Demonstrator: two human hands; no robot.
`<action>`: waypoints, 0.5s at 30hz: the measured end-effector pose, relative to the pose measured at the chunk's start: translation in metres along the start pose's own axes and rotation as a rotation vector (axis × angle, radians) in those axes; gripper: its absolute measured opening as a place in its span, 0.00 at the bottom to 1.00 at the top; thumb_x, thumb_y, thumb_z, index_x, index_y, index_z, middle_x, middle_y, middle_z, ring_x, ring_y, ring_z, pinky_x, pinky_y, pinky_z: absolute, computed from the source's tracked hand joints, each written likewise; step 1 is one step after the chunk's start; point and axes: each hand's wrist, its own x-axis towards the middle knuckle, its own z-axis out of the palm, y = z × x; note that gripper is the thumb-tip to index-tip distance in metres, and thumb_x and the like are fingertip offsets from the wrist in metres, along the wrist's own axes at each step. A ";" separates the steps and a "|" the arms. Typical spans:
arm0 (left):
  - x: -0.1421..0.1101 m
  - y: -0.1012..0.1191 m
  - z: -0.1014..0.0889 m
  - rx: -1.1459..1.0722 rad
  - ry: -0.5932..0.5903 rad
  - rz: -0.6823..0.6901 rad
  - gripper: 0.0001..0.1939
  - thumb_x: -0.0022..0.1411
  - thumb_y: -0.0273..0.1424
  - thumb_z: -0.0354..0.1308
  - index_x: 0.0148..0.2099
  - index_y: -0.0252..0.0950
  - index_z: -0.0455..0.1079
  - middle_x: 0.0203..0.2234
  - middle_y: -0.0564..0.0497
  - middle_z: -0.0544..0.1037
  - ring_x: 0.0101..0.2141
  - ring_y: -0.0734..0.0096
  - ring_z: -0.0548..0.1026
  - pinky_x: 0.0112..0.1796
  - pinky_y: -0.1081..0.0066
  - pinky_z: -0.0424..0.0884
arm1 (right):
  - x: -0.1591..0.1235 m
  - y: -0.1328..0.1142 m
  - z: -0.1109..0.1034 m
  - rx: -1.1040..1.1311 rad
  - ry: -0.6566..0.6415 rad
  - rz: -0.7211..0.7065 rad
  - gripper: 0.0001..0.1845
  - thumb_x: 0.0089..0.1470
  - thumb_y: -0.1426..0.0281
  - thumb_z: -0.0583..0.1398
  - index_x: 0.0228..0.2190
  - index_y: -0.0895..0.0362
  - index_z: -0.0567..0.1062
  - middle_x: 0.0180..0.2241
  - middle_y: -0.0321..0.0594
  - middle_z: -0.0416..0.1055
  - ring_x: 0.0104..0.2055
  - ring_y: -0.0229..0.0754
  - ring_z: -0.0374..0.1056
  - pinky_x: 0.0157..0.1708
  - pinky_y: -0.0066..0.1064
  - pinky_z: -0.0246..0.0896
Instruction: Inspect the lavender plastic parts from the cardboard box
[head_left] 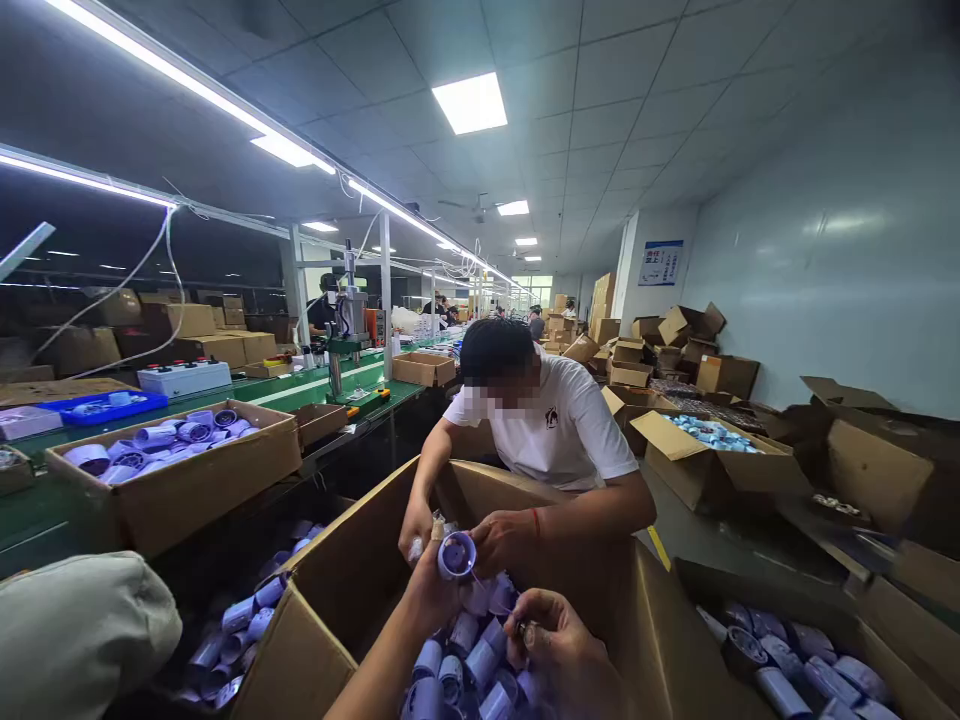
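My left hand [435, 590] is closed around a lilac plastic cup-shaped housing [457, 556], its round open end facing me. A thin wire [480, 580] runs from the housing toward my right hand [559, 640], whose thumb and fingers are pinched on it. A small dark bit shows at those fingertips, too small to name. Both hands are above a large cardboard box [307, 630] with many lilac housings [487, 655] in it. Across the box, a co-worker's hand [504, 540] is close beside my housing, and their other hand [417, 525] has something white in it.
The co-worker [555, 420] leans over the box's far side. Left, a carton [180, 490] of lilac housings stands at the green bench [45, 520], near a press [349, 320]. Another box [862, 620] of housings is at right. Open cartons [697, 470] stand behind it.
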 end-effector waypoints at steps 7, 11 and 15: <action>-0.010 -0.001 0.023 0.132 0.096 -0.019 0.20 0.65 0.42 0.49 0.50 0.33 0.66 0.31 0.47 0.79 0.29 0.70 0.78 0.33 0.73 0.70 | 0.004 0.001 0.006 0.012 0.016 0.037 0.18 0.34 0.62 0.73 0.26 0.60 0.76 0.25 0.38 0.75 0.23 0.34 0.68 0.22 0.24 0.56; -0.011 -0.001 0.024 0.215 0.089 -0.009 0.26 0.65 0.45 0.46 0.59 0.33 0.57 0.33 0.44 0.79 0.32 0.65 0.79 0.35 0.69 0.71 | 0.004 -0.002 0.012 0.029 0.030 0.063 0.19 0.34 0.62 0.73 0.27 0.59 0.76 0.25 0.36 0.75 0.23 0.33 0.69 0.23 0.24 0.56; -0.009 -0.003 0.020 0.271 0.027 0.006 0.34 0.63 0.50 0.45 0.63 0.34 0.51 0.36 0.42 0.80 0.33 0.61 0.79 0.36 0.65 0.71 | 0.005 -0.001 0.013 0.015 0.063 0.066 0.19 0.34 0.62 0.73 0.28 0.59 0.76 0.26 0.36 0.75 0.24 0.34 0.69 0.24 0.24 0.56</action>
